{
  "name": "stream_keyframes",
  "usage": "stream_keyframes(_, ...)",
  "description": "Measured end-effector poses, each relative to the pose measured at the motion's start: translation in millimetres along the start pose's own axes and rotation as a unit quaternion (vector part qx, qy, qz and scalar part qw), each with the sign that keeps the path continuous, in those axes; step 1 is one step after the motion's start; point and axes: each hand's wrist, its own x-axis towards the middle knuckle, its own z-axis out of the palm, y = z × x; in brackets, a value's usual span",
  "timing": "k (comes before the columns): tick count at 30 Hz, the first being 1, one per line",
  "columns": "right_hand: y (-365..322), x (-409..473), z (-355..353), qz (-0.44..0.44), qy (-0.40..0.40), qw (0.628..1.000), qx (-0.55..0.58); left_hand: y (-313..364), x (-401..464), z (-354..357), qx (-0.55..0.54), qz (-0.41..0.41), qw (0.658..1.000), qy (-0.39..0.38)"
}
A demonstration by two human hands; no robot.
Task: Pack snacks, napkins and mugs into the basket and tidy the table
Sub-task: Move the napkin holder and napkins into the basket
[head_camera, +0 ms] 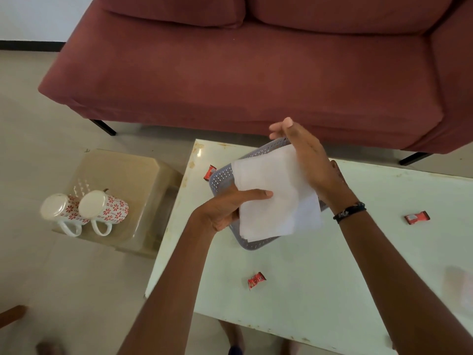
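A stack of white napkins [271,196] hangs over the grey perforated basket [222,179] on the pale table [332,265]. My left hand [230,204] grips the napkins at their left edge, thumb on top. My right hand [304,155] is flat, fingers straight, its palm against the napkins' right side above the basket's far rim. Three red snack wrappers lie on the table: one left of the basket [210,172], one near the front [256,280], one at the right [416,217]. Two white mugs with red flowers [62,208] [105,207] stand upside down on a stool.
The beige plastic stool [133,175] stands left of the table on the tiled floor. A dark red sofa [256,73] runs along the far side, its black legs near the table's back edge. A faint white object [460,288] lies at the table's right edge.
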Motion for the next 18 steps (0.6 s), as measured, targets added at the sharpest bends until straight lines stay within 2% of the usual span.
stream_keyframes(2,7,-5,-9,0.071,-0.029,0.994,0.081,1,-1,-3,-0.019,0.006,0.999,0.025)
stream_keyframes(5,27,-21,-21,0.166,-0.091,0.957,0.218,6,-1,-11,-0.045,0.007,0.998,0.043)
stream_keyframes(8,41,-29,-15,0.191,-0.172,0.953,0.162,13,0,-18,-0.014,0.007,0.999,0.044)
stream_keyframes(10,47,-26,-14,0.181,-0.155,0.962,0.136,15,2,-21,0.016,0.002,0.999,0.048)
stream_keyframes(12,51,-21,-14,0.167,-0.137,0.964,0.157,14,3,-24,0.044,-0.004,0.998,0.054)
stream_keyframes(18,60,-19,-12,0.132,-0.149,0.969,0.148,12,4,-35,0.061,-0.007,0.996,0.057)
